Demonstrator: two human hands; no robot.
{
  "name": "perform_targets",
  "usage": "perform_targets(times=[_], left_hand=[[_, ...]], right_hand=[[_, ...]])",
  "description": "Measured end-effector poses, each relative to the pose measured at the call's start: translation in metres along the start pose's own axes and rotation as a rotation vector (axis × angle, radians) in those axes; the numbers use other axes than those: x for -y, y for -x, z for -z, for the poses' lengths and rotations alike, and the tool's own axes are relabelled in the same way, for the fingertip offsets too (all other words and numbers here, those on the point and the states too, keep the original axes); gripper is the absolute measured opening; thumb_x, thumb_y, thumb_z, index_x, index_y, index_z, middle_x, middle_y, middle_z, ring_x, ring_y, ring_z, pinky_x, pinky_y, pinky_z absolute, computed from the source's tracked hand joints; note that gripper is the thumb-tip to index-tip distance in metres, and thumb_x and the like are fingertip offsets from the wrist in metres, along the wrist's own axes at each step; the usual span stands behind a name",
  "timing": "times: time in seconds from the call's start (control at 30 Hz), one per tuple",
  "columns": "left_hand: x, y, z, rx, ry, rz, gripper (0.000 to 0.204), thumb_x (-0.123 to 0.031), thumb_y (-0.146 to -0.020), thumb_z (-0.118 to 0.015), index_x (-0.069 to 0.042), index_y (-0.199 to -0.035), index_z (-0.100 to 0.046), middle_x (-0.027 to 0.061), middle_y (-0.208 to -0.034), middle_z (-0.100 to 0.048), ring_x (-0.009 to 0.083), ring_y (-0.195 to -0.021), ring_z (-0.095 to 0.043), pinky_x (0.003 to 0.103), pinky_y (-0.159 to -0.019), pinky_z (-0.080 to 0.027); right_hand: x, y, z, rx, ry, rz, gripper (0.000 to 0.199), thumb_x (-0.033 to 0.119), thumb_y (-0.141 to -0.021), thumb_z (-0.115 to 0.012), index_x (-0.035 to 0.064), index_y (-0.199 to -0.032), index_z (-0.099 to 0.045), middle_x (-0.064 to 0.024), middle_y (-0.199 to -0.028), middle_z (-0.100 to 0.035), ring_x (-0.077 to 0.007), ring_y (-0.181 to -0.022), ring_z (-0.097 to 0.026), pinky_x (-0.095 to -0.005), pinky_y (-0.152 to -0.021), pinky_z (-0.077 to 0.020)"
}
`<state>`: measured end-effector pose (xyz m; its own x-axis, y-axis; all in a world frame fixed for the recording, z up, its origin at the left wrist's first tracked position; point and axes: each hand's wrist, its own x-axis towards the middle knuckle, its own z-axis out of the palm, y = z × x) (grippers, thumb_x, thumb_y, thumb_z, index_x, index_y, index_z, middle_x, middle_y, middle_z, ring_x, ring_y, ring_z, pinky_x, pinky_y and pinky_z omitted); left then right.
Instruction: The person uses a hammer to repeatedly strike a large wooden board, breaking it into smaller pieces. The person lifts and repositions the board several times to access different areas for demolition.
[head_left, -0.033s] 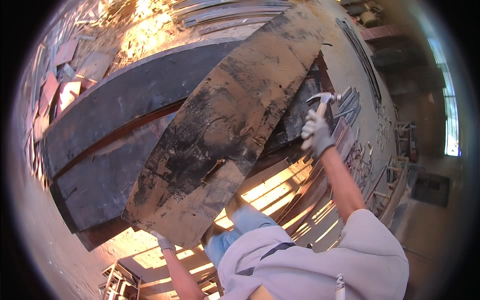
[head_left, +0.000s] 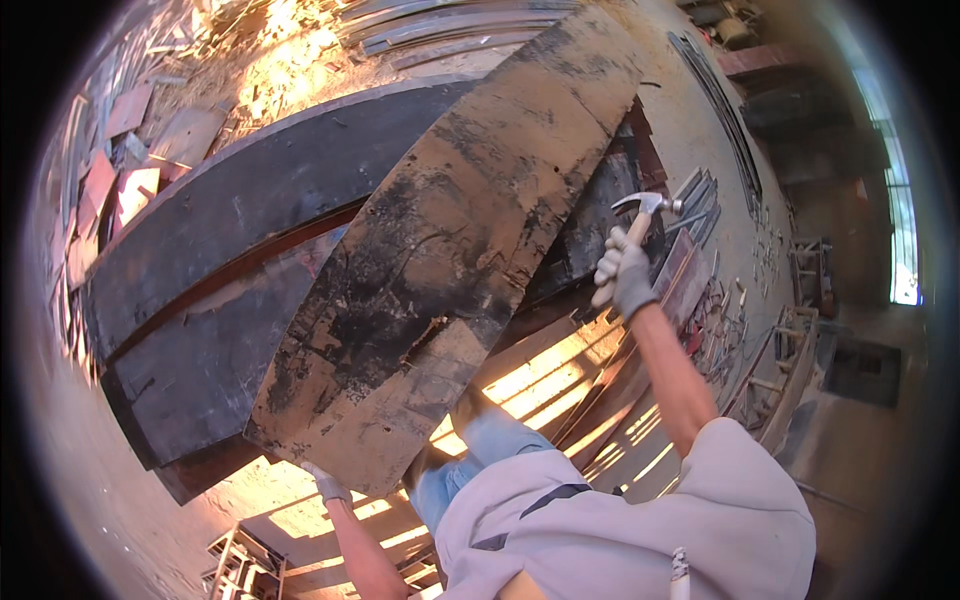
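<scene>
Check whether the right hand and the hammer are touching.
Touching: the head view shows the right hand wrapped around the hammer, with its handle showing on both sides.

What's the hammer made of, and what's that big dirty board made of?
The hammer head looks like smooth metal, likely steel: it shines silver. Its handle is probably plain wood, pale tan and dull. The big board may be plywood, being flat and wide, but its rough, patchy brown-and-black surface leaves that unsure.

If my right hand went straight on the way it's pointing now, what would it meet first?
Your right hand would probably meet the long dirt-stained board, passing over the dark panel, though its height is unclear.
</scene>
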<state>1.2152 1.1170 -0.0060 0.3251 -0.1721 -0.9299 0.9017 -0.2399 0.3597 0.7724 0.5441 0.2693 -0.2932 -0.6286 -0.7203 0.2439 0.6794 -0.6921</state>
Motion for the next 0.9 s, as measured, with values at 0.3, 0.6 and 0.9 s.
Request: perform_targets(times=[0.3,0.6,0.9], left_hand=[[0.003,0.03,0.0,0.18,-0.1,-0.191,0.095,-0.08,-0.1,-0.022,-0.011,-0.164,-0.03,0.009,-0.168,-0.034,0.0334,-0.152,-0.034,0.05,-0.126,-0.028],[0.031,0.067,0.008,0.264,-0.124,-0.254,0.093,-0.081,-0.099,-0.027,-0.016,-0.166,-0.027,0.0083,-0.17,-0.032,0.0341,-0.153,-0.032,0.054,-0.125,-0.026],[0.035,0.139,-0.014,-0.128,-0.101,-0.417,0.089,-0.075,-0.101,-0.036,-0.007,-0.159,-0.04,0.0129,-0.158,-0.047,0.0313,-0.139,-0.049,0.044,-0.116,-0.041]], right_hand=[[-0.092,0.063,0.132,-0.203,0.246,0.552,0.031,0.026,-0.095,-0.075,0.0087,-0.073,-0.061,-0.0003,-0.053,-0.053,-0.0136,-0.039,-0.051,-0.0334,-0.036,-0.0363],[-0.144,0.149,0.183,-0.139,0.125,0.28,0.016,0.02,-0.096,-0.072,0.0049,-0.095,-0.066,-0.0029,-0.052,-0.053,-0.017,-0.035,-0.049,-0.0336,-0.033,-0.0366],[-0.229,0.052,0.181,0.567,-0.423,-0.144,0.02,0.026,-0.103,-0.06,0.0159,-0.085,-0.055,0.0035,-0.071,-0.049,-0.0167,-0.067,-0.059,-0.0341,-0.051,-0.0491]])
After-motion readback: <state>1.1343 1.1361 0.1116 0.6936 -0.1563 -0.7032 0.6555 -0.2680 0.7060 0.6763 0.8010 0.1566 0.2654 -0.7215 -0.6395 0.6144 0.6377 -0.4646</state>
